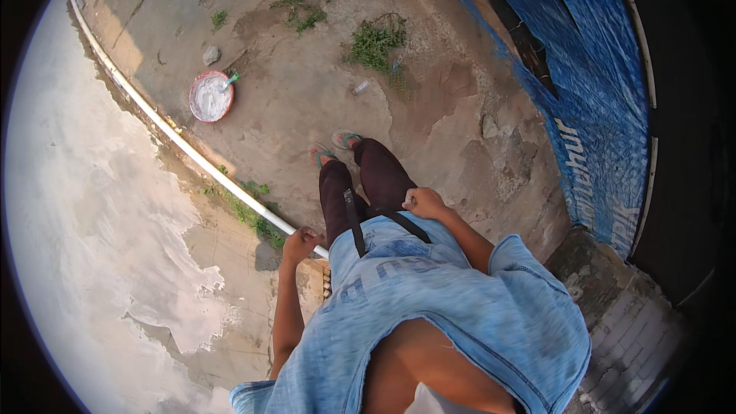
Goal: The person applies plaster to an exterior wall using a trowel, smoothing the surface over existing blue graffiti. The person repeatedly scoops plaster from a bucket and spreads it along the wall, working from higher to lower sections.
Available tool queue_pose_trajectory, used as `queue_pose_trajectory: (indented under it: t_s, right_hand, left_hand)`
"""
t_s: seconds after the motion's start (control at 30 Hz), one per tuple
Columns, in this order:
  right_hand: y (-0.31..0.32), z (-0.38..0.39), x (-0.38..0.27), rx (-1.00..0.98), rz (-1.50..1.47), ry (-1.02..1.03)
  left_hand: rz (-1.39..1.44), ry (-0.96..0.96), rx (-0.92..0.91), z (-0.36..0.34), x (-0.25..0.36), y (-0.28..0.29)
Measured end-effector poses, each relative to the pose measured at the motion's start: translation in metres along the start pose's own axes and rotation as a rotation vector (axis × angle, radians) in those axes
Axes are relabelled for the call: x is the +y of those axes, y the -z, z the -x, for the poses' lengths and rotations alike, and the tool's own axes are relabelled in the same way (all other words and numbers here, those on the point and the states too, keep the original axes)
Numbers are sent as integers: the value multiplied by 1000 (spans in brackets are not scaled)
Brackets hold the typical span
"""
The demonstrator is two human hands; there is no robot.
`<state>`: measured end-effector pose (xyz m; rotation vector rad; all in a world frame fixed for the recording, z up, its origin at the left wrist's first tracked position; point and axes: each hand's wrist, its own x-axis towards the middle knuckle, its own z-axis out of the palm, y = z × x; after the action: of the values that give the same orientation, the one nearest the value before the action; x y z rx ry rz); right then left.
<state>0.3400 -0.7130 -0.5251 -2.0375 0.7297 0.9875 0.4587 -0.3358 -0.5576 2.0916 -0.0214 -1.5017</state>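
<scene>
My left hand (301,244) is beside my light blue shirt (452,291), over the end of a white pipe (203,162). Its fingers curl inward, and what they hold, if anything, is hidden. In front of my right hip, my right hand (423,203) is closed near the shirt's hem and my dark trousers (383,176); nothing I can name shows in its fingers. Dark straps (356,230) hang down over the front of the shirt. Farther off on the ground stands a red-rimmed basin (192,105) of whitish paste, with a green-handled tool (232,78) leaning in it.
A wall patched with white (100,222) runs along the left, the pipe following it. Blue tarpaulin (590,77) hangs on the right, above a brick ledge (632,322). Weeds (376,40) and a stone (211,54) dot the rough concrete ground (299,92).
</scene>
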Motion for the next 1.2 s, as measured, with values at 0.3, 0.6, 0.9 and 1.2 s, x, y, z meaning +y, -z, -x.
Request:
queue_pose_trajectory:
  t_s: [0.3,0.6,0.9,1.2]
  right_hand:
    - [-8,26,68,76,-66,-130]
    - [42,55,221,169,-891,-299]
    - [249,63,334,-338,-535,-240]
    - [346,-27,365,-55,-229,-73]
  left_hand:
    - [122,10,-136,-1,29,-33]
    - [261,86,-252,-30,105,-72]
    - [-99,224,-270,-49,312,-142]
    - [-347,221,-275,-125,479,-150]
